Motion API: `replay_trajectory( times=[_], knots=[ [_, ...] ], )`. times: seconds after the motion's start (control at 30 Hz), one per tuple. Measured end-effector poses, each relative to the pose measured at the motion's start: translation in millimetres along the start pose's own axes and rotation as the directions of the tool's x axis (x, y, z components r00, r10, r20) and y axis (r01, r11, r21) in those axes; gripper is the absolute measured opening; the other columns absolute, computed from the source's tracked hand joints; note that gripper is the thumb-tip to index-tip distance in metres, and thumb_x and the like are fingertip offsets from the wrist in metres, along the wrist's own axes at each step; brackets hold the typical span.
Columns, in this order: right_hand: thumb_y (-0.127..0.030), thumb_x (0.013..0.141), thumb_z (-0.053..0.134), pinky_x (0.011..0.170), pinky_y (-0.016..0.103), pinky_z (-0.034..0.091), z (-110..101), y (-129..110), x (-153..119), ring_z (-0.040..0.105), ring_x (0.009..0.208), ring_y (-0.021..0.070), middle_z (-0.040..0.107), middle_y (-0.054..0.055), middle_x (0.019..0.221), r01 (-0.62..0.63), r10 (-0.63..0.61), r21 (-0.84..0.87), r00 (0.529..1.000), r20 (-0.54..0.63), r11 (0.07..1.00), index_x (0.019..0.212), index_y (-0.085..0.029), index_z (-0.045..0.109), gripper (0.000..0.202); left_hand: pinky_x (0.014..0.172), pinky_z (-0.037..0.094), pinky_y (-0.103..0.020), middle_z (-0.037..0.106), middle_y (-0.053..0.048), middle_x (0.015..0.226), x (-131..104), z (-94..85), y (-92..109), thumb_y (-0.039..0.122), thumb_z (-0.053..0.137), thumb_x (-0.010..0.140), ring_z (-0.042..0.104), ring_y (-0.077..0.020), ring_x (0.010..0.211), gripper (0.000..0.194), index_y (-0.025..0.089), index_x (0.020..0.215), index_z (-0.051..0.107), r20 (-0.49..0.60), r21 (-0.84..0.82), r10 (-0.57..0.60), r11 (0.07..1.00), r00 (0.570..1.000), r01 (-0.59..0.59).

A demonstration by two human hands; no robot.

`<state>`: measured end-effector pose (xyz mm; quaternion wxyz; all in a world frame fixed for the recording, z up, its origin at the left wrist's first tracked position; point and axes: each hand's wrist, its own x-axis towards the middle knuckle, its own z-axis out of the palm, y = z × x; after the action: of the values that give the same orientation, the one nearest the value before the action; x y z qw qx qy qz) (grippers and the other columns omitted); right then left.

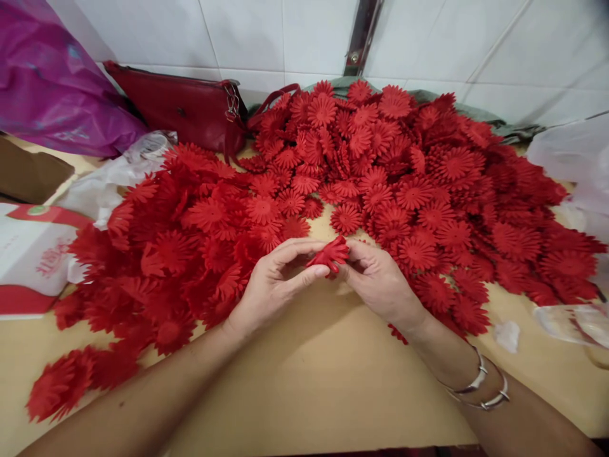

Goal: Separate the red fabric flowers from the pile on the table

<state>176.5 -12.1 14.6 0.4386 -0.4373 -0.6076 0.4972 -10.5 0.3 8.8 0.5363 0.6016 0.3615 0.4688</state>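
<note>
Between my two hands, a red artificial flower piece [332, 254] with folded petals is pinched above the table. My left hand [280, 279] is closed, its thumb and fingertips on the left side of the piece. From the right, my right hand [378, 279] grips it too, thumb and fingers pressed together at its edge. The underside of the piece is hidden. A big heap of flat red petal pieces [413, 190] spreads behind and right of my hands. Another pile of fuller red flower pieces [190, 235] lies to the left.
A red handbag [181, 108] leans on the tiled wall [252, 32], beside a purple plastic bag [57, 82]. At the left edge stands a white and red printed box [28, 260]. Clear plastic [571, 324] and a small white scrap [507, 336] lie on the tan tabletop [304, 387] at right.
</note>
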Motion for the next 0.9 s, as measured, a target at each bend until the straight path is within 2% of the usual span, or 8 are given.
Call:
replay_trajectory(
  times=[0.13, 0.23, 0.37, 0.43, 0.53, 0.7, 0.83, 0.9],
  knots=[
    [-0.044, 0.095, 0.067, 0.08, 0.032, 0.058, -1, 4, -1, 0.066, 0.084, 0.0165, 0.072, 0.003, 0.089, -0.011, 0.013, -0.028, 0.998, 0.061, 1.0, 0.1, -0.021, 0.074, 0.025, 0.092, 0.058, -0.033, 0.079, -0.005, 0.099, 0, 0.1, -1, 0.034, 0.087, 0.077, 0.072, -0.0193, 0.094, 0.024, 0.022, 0.096, 0.08, -0.067, -0.024, -0.043, 0.999, 0.997, 0.041],
    [-0.032, 0.093, 0.07, 0.085, 0.034, 0.057, -5, 1, -4, 0.065, 0.09, 0.0184, 0.07, 0.004, 0.096, 0.075, -0.069, -0.276, 0.997, 0.033, 0.958, 0.106, -0.022, 0.072, 0.017, 0.087, 0.057, -0.03, 0.079, -0.004, 0.092, -1, 0.5, -2, 0.034, 0.089, 0.075, 0.071, -0.0179, 0.088, 0.023, 0.019, 0.089, 0.079, -0.119, -0.019, -0.091, 0.996, 0.989, 0.089],
    [-0.023, 0.084, 0.076, 0.082, 0.036, 0.058, -8, -5, -9, 0.064, 0.098, 0.0213, 0.062, 0.01, 0.125, 0.222, -0.271, -0.509, 0.962, -0.023, 0.832, 0.13, -0.025, 0.059, 0.05, 0.078, 0.054, -0.026, 0.077, -0.001, 0.085, -3, 0.1, -3, 0.033, 0.088, 0.076, 0.069, -0.0144, 0.08, 0.021, 0.019, 0.084, 0.075, -0.133, -0.021, -0.116, 0.993, 0.984, 0.114],
    [-0.02, 0.086, 0.073, 0.093, 0.042, 0.059, -8, -7, -10, 0.061, 0.118, 0.0261, 0.052, 0.014, 0.144, 0.302, -0.347, -0.551, 0.937, 0.024, 0.778, 0.143, -0.028, 0.052, 0.061, 0.076, 0.054, -0.025, 0.076, 0.0, 0.083, -4, 0.3, -3, 0.031, 0.089, 0.076, 0.068, -0.0135, 0.079, 0.02, 0.02, 0.082, 0.074, -0.125, -0.007, -0.105, 0.994, 0.987, 0.105],
    [-0.021, 0.091, 0.07, 0.115, 0.052, 0.049, -6, -5, -9, 0.052, 0.138, 0.0296, 0.052, 0.013, 0.15, 0.382, -0.38, -0.578, 0.916, 0.131, 0.721, 0.149, -0.029, 0.05, 0.062, 0.071, 0.053, -0.024, 0.075, 0.001, 0.08, -5, 1.9, -1, 0.032, 0.091, 0.072, 0.066, -0.0128, 0.073, 0.024, 0.019, 0.081, 0.074, -0.128, -0.038, -0.149, 0.989, 0.981, 0.145],
    [-0.022, 0.095, 0.067, 0.117, 0.046, 0.049, -4, 0, -8, 0.06, 0.133, 0.0242, 0.066, 0.009, 0.139, 0.277, -0.296, -0.432, 0.955, 0.023, 0.858, 0.136, -0.028, 0.065, 0.042, 0.075, 0.054, -0.025, 0.078, -0.002, 0.089, -5, 2.9, -1, 0.04, 0.086, 0.078, 0.069, -0.0146, 0.078, 0.027, 0.019, 0.092, 0.078, -0.097, -0.022, -0.178, 0.984, 0.979, 0.177],
    [-0.027, 0.087, 0.079, 0.115, 0.044, 0.051, -4, 1, -6, 0.06, 0.134, 0.0244, 0.065, 0.009, 0.14, 0.219, -0.236, -0.343, 0.972, -0.009, 0.913, 0.136, -0.027, 0.066, 0.051, 0.078, 0.055, -0.026, 0.08, -0.004, 0.096, -5, 1.4, -2, 0.042, 0.084, 0.08, 0.071, -0.0162, 0.083, 0.032, 0.019, 0.101, 0.078, -0.1, 0.017, -0.179, 0.983, 0.979, 0.181],
    [-0.026, 0.088, 0.078, 0.114, 0.042, 0.051, -5, 2, -5, 0.064, 0.128, 0.0228, 0.069, 0.008, 0.133, 0.194, -0.224, -0.322, 0.973, -0.059, 0.927, 0.131, -0.025, 0.069, 0.044, 0.082, 0.057, -0.027, 0.08, -0.005, 0.099, -5, 1.2, 1, 0.044, 0.081, 0.084, 0.073, -0.0177, 0.088, 0.032, 0.018, 0.102, 0.078, -0.081, 0.031, -0.149, 0.988, 0.985, 0.152]
  ],
)
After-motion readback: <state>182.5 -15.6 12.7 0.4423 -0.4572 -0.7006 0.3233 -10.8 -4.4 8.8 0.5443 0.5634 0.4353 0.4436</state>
